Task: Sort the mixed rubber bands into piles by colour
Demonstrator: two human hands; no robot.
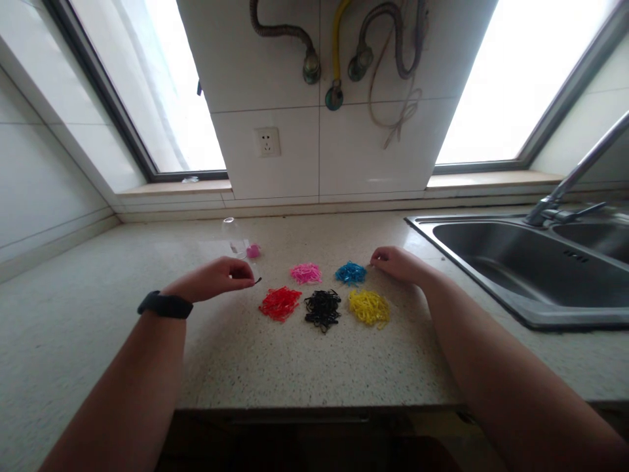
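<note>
Small rubber bands lie sorted by colour on the counter: a pink pile and a blue pile behind, with a red pile, a black pile and a yellow pile in front. My left hand pinches a small black rubber band above and left of the red pile. To the right of the blue pile, my right hand is closed, fingertips together; whatever is between them is too small to make out. Behind my left hand is a clear plastic container beside a small pink object.
A stainless steel sink with a faucet is set into the counter at the right. The tiled wall behind carries a power socket and several hoses and valves, between two windows.
</note>
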